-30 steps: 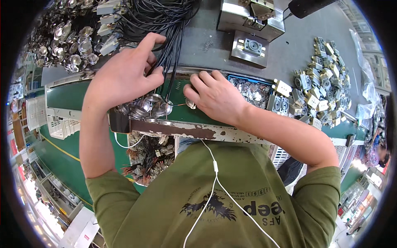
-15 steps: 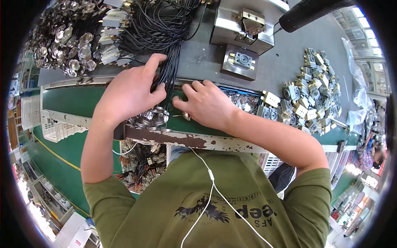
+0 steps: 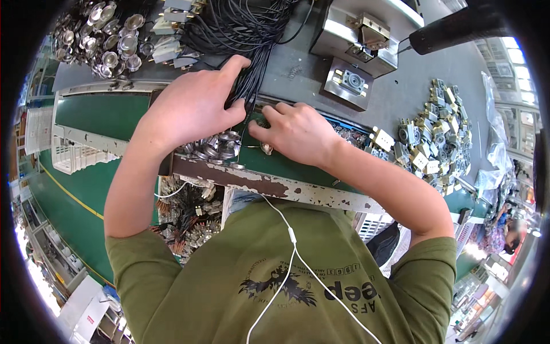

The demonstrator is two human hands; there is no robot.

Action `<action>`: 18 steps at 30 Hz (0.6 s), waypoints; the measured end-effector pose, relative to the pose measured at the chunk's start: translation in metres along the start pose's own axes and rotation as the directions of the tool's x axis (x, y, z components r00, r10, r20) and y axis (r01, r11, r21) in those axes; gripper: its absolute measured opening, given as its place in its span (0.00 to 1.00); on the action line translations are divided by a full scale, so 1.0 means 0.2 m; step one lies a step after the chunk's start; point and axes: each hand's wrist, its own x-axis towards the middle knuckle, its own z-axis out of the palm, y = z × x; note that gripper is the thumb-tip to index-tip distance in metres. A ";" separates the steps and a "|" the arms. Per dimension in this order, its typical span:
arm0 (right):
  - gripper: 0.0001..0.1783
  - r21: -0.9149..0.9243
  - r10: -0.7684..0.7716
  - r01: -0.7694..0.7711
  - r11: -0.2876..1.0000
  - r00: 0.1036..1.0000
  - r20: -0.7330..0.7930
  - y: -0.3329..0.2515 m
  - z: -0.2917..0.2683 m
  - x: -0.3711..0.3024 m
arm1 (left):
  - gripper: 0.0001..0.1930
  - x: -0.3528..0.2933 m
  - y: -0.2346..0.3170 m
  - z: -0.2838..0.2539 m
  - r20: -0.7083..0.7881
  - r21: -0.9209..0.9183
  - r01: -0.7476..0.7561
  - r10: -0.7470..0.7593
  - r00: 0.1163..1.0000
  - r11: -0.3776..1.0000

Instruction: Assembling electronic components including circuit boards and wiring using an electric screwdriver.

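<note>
My left hand (image 3: 192,109) lies against a bundle of thin black wires (image 3: 252,74). Its index finger stretches across them and the thumb stands apart; the other fingers are hidden under the palm. Just right of the bundle, my right hand (image 3: 301,135) is closed round a small round metal cap (image 3: 266,148), partly covered by the thumb and fingers. Beneath my left wrist, several shiny metal caps (image 3: 215,148) lie heaped on the green work surface (image 3: 286,166), near its chipped front edge.
A metal fixture (image 3: 361,34) stands at the back, with a grey switch-like part on the block (image 3: 346,86) before it. Grey and cream parts (image 3: 438,135) are piled at right. Metal discs (image 3: 109,43) crowd the far left. A black tool (image 3: 458,28) reaches in from the upper right.
The bench appears shifted slightly in view as the head moved. Both hands stay by the wires, the right one still at the small metal cap.
</note>
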 end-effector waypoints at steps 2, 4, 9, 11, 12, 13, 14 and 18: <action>0.11 0.002 -0.011 0.011 1.000 1.000 0.001 0.00 0.00 0.00 | 0.27 -0.01 0.00 0.01 -0.061 -0.003 -0.044 0.044 0.997 0.999; 0.11 0.009 -0.013 0.012 1.000 1.000 0.020 0.01 -0.01 0.01 | 0.27 0.00 0.01 0.00 -0.049 -0.009 -0.044 0.043 0.998 0.999; 0.13 0.017 -0.040 0.040 0.999 0.999 -0.032 0.09 -0.14 0.03 | 0.30 -0.01 0.01 -0.02 0.043 -0.012 0.044 -0.043 0.998 0.999; 0.15 0.022 -0.035 0.038 0.999 0.991 -0.129 0.15 -0.19 0.04 | 0.29 -0.01 0.01 -0.02 0.043 0.040 0.032 -0.034 0.999 0.999; 0.16 0.008 0.021 -0.020 1.000 0.988 -0.152 0.18 -0.22 0.06 | 0.29 -0.01 0.01 -0.01 0.048 0.037 0.029 -0.031 0.998 0.999; 0.15 -0.013 0.026 -0.030 0.999 0.974 -0.223 0.23 -0.24 0.08 | 0.29 -0.01 0.01 -0.01 0.047 0.033 0.032 -0.033 0.998 0.999; 0.14 -0.052 0.048 -0.063 0.997 0.968 -0.246 0.27 -0.23 0.11 | 0.29 -0.01 0.00 0.00 0.034 0.030 0.022 -0.023 0.999 0.999; 0.12 -0.153 0.091 -0.138 0.978 0.956 -0.280 0.34 -0.18 0.17 | 0.29 -0.01 0.01 0.00 0.011 0.016 0.015 -0.015 1.000 1.000</action>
